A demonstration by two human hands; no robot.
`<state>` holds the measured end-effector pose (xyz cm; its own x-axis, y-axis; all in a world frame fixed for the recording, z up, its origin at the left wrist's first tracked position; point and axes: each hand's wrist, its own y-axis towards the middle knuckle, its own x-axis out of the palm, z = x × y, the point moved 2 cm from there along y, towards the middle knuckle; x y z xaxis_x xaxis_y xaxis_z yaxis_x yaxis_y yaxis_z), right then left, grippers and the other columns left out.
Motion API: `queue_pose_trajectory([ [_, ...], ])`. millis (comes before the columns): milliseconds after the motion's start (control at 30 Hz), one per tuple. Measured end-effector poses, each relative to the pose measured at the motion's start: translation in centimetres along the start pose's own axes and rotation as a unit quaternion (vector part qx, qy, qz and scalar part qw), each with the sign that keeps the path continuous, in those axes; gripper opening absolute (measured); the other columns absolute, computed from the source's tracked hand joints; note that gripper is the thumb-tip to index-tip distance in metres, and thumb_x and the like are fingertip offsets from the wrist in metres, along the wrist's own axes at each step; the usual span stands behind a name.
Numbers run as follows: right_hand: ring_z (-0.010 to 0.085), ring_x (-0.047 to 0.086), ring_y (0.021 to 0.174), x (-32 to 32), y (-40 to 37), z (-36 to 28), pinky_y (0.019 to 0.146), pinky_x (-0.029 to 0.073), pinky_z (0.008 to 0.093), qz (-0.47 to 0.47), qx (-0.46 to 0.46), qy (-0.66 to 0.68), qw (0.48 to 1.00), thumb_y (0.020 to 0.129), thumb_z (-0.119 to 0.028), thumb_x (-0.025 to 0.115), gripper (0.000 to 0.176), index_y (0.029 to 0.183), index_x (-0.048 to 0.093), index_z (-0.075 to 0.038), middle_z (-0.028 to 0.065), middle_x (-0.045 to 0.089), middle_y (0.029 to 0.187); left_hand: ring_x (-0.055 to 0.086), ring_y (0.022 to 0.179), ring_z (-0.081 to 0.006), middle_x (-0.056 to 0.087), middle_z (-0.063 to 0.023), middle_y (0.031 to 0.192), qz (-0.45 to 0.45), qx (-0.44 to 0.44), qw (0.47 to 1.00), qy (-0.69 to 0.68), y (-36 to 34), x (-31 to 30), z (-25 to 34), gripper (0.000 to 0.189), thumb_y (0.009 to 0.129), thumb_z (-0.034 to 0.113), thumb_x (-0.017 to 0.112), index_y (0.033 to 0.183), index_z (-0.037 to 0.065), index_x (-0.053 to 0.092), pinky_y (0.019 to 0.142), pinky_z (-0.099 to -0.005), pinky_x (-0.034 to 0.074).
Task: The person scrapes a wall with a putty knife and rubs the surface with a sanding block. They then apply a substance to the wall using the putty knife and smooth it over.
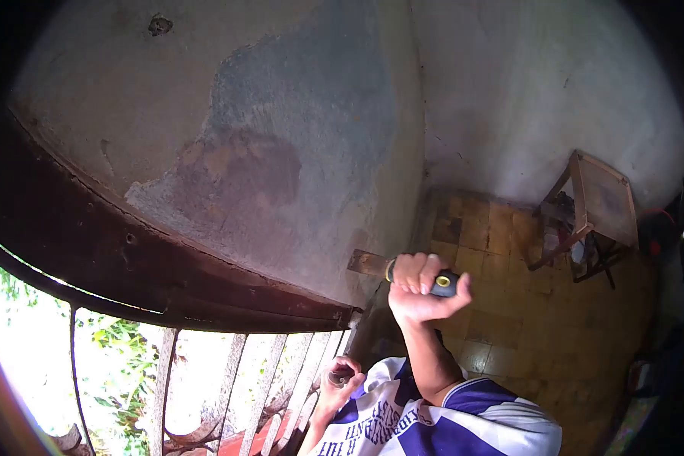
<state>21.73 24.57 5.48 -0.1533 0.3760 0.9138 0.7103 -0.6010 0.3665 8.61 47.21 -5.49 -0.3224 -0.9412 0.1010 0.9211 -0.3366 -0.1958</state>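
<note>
My right hand [422, 289] is closed round the black and yellow handle of a putty knife [368, 264]. Its flat, brownish blade points left, with the tip right at the edge of the patchy wall [311, 190]. Grey-blue and reddish bare areas show on that wall, beside paler paint. Lower down, close to the white grille bars, my left hand [340, 386] has its fingers curled round a dark, rounded piece; I cannot tell what it is.
A dark red-brown frame [167, 273] runs along the wall's lower edge, above a white barred grille [228, 387] with greenery behind it. On the right, a wooden folding stand [604, 197] stands on the yellowish tiled floor [494, 304], near a pale wall [539, 91].
</note>
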Motion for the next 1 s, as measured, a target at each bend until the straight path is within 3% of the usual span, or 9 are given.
queue_pose_trajectory([
  [167,0.0132,0.028,0.043,-1.1,-1.1,3.4,0.046,0.024,0.0285,0.011,0.018,-0.071,0.997,0.089,-0.067,0.038,0.065,0.054,0.037,-0.012,-0.0010,0.033,0.047,0.057,0.076,-0.0075,0.061,-0.0038,0.086,0.018,0.036,0.999,0.014,-0.2,0.3,-0.2,0.018,0.084,0.003,0.072,0.093,0.003,0.056,0.070,-0.0233,0.047],
  [400,0.0127,0.029,0.042,-0.3,0.0,0.5,0.046,0.024,0.0296,-0.020,-0.003,-0.013,1.000,0.088,-0.069,0.038,0.067,0.054,0.037,-0.012,-0.0013,0.033,0.048,0.058,0.078,-0.0086,0.062,-0.0042,0.090,0.008,0.028,0.999,0.034,-0.3,0.7,0.2,0.020,0.084,0.002,0.071,0.097,0.002,0.056,0.073,-0.0237,0.048],
  [433,0.0127,0.028,0.042,-0.8,-0.5,2.0,0.045,0.023,0.0297,0.032,0.010,-0.010,0.999,0.087,-0.070,0.038,0.067,0.054,0.036,-0.012,-0.0011,0.032,0.048,0.059,0.079,-0.0086,0.062,-0.0042,0.090,0.010,0.026,0.999,0.021,-0.3,0.6,-0.3,0.020,0.084,0.002,0.071,0.097,0.002,0.056,0.073,-0.0236,0.048],
  [533,0.0125,0.026,0.043,-3.5,-2.0,5.3,0.045,0.022,0.0291,-0.015,0.015,-0.120,0.993,0.087,-0.070,0.038,0.067,0.055,0.035,-0.011,-0.0006,0.030,0.047,0.059,0.080,-0.0083,0.062,-0.0040,0.090,0.005,0.032,0.999,0.030,-0.3,0.2,-0.3,0.020,0.083,0.002,0.072,0.097,0.002,0.056,0.074,-0.0234,0.047],
  [633,0.0129,0.026,0.043,-3.6,-1.8,4.0,0.045,0.021,0.0292,0.024,0.028,-0.086,0.996,0.087,-0.070,0.038,0.067,0.055,0.035,-0.011,-0.0009,0.030,0.048,0.058,0.081,-0.0080,0.061,-0.0038,0.091,0.002,0.017,1.000,0.017,-0.7,0.8,0.0,0.021,0.083,0.002,0.072,0.097,0.003,0.057,0.075,-0.0231,0.047],
  [767,0.0151,0.028,0.042,-0.9,0.2,-0.1,0.045,0.022,0.0300,-0.034,-0.021,-0.029,0.999,0.089,-0.066,0.037,0.065,0.053,0.034,-0.012,-0.0008,0.031,0.046,0.058,0.081,-0.0077,0.061,-0.0034,0.091,0.007,0.007,1.000,0.027,-0.6,0.9,0.5,0.020,0.083,0.002,0.072,0.097,0.003,0.057,0.075,-0.0230,0.047],
  [867,0.0165,0.031,0.040,-2.6,-1.9,5.1,0.043,0.022,0.0311,-0.026,-0.018,-0.161,0.986,0.089,-0.064,0.039,0.066,0.051,0.034,-0.011,0.0002,0.033,0.045,0.058,0.080,-0.0076,0.061,-0.0033,0.090,0.004,0.018,1.000,0.016,-0.7,0.8,-0.2,0.020,0.083,0.002,0.072,0.097,0.003,0.057,0.074,-0.0230,0.047],
  [933,0.0176,0.032,0.038,-3.9,-3.6,6.1,0.041,0.022,0.0323,-0.086,-0.032,-0.313,0.945,0.089,-0.063,0.041,0.067,0.049,0.035,-0.010,0.0010,0.034,0.044,0.058,0.080,-0.0075,0.061,-0.0033,0.090,-0.005,0.029,0.999,0.038,-0.9,0.8,-0.7,0.020,0.083,0.002,0.072,0.097,0.003,0.057,0.074,-0.0229,0.047],
  [1000,0.0157,0.031,0.039,-4.4,-4.1,5.2,0.042,0.022,0.0330,-0.065,0.004,-0.184,0.981,0.088,-0.066,0.042,0.067,0.050,0.036,-0.011,-0.0001,0.032,0.045,0.058,0.079,-0.0076,0.062,-0.0035,0.090,-0.013,0.035,0.998,0.040,-1.0,0.7,-0.4,0.021,0.083,0.002,0.072,0.097,0.003,0.057,0.074,-0.0229,0.047],
])
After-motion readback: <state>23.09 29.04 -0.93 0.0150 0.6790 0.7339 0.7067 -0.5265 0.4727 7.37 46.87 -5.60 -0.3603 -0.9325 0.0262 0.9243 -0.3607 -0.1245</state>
